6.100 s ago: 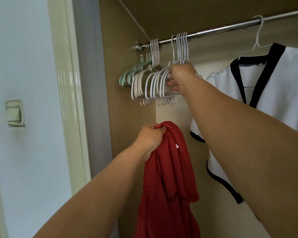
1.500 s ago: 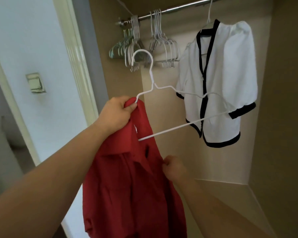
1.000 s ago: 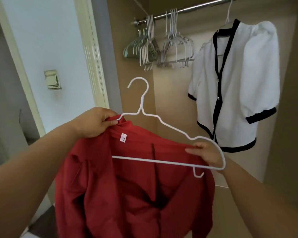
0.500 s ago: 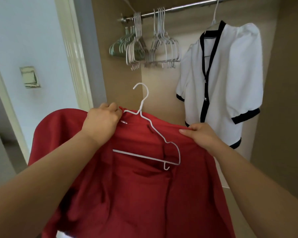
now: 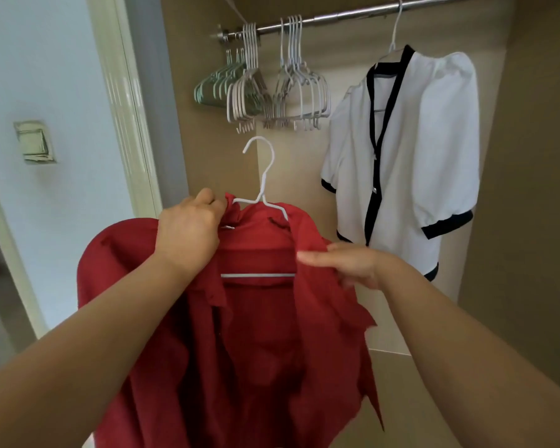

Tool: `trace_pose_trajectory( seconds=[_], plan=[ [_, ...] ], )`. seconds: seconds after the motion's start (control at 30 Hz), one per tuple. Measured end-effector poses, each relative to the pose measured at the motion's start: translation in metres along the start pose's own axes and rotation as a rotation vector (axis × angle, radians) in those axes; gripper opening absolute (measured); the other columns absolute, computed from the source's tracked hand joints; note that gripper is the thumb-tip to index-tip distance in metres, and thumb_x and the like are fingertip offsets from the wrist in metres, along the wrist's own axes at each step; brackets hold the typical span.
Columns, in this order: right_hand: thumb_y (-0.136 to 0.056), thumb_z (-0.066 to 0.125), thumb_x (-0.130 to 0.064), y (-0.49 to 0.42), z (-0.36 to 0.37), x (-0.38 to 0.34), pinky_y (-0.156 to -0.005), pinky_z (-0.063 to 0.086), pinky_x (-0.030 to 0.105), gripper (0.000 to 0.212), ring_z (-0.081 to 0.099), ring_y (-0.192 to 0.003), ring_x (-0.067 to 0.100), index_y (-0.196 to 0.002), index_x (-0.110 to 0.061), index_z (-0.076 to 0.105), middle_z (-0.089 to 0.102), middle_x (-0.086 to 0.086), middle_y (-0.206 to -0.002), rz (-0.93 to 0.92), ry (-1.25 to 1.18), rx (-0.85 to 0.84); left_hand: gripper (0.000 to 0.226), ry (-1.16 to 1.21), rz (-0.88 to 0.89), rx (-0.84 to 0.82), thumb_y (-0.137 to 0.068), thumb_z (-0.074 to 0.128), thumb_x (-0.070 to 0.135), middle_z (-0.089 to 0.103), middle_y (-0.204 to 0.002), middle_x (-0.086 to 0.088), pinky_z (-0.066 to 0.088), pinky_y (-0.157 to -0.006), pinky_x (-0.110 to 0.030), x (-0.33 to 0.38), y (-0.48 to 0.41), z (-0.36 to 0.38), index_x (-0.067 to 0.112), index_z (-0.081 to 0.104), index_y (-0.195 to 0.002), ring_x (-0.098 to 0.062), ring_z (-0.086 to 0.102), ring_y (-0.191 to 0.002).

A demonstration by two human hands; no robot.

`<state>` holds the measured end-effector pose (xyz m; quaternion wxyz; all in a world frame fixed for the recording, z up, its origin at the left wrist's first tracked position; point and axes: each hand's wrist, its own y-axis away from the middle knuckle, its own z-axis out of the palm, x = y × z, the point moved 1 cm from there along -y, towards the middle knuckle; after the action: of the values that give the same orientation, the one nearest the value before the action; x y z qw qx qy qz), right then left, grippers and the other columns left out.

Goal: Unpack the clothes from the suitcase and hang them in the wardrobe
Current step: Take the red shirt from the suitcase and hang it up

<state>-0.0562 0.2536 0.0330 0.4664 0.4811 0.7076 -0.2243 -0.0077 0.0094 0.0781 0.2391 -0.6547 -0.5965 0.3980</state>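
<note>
A red shirt (image 5: pixel 256 344) hangs in front of me on a white wire hanger (image 5: pixel 263 182), whose hook stands above the collar. The hanger's lower bar shows inside the open neck. My left hand (image 5: pixel 188 237) grips the shirt's left collar together with the hanger's shoulder. At the shirt's right shoulder, my right hand (image 5: pixel 349 263) holds the cloth with its fingers stretched toward the left. Both hanger ends are hidden under the fabric.
The wardrobe rail (image 5: pixel 353 12) runs across the top. Several empty white and green hangers (image 5: pixel 272 88) bunch at its left end. A white blouse with dark trim (image 5: pixel 408 150) hangs to the right. A door frame (image 5: pixel 123 101) and a wall switch (image 5: pixel 34 142) stand left.
The hanger's right end, bare half a second ago, has gone under the shirt's right shoulder. My right hand pulled the cloth over it. The hook now stands upright.
</note>
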Motion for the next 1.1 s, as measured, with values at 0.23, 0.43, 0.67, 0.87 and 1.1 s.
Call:
trace_pose_trajectory(
  seconds=[0.23,0.43,0.67,0.87,1.1],
  plan=[
    [-0.098,0.040,-0.040,-0.018,-0.036,-0.022,-0.101,0.040,0.037,0.044,0.048,-0.124,0.025,-0.135,-0.016,0.048,0.049,0.009,-0.138,-0.207,0.550,0.677,0.016,0.337,-0.102,0.113,-0.093,0.055,0.021,0.059,-0.086,-0.008,0.041,-0.055,-0.031,-0.019,0.005,0.009,0.012,0.065,-0.102,-0.034,0.061,-0.074],
    [-0.091,0.051,-0.049,-0.014,-0.016,-0.054,-0.079,0.047,0.033,0.027,0.060,-0.088,0.017,-0.089,-0.026,0.064,0.063,-0.008,-0.082,-0.441,0.624,0.463,0.018,0.622,-0.208,0.019,-0.092,0.057,0.018,0.059,-0.088,-0.004,0.040,-0.074,-0.028,-0.027,0.003,0.016,0.010,0.067,-0.104,-0.026,0.058,-0.086],
    [-0.090,0.058,-0.039,-0.013,-0.019,-0.053,-0.071,0.049,0.037,0.030,0.061,-0.069,0.020,-0.078,-0.014,0.070,0.062,0.000,-0.065,-0.528,0.590,0.475,0.023,0.525,-0.228,-0.377,-0.092,0.055,0.021,0.058,-0.098,-0.017,0.043,-0.084,-0.030,-0.037,0.006,0.011,0.008,0.069,-0.105,-0.031,0.056,-0.096],
    [-0.088,0.062,-0.039,-0.005,-0.021,-0.050,-0.065,0.045,0.032,0.023,0.060,-0.067,0.017,-0.074,-0.022,0.071,0.062,-0.005,-0.061,-0.499,0.661,0.501,0.026,1.383,-0.629,-0.525,-0.094,0.053,0.011,0.069,-0.103,-0.005,0.054,-0.065,-0.019,-0.019,0.005,-0.007,0.012,0.062,-0.119,-0.011,0.068,-0.079],
    [-0.085,0.069,-0.026,0.025,-0.059,-0.026,-0.072,0.052,0.035,0.020,0.061,-0.068,0.016,-0.078,-0.007,0.075,0.071,0.020,-0.079,-0.450,0.316,0.637,0.042,1.212,-0.660,-0.507,-0.090,0.062,0.019,0.059,-0.122,-0.001,0.040,-0.098,-0.026,-0.041,0.031,0.023,0.015,0.052,-0.130,-0.012,0.056,-0.106]
  ],
)
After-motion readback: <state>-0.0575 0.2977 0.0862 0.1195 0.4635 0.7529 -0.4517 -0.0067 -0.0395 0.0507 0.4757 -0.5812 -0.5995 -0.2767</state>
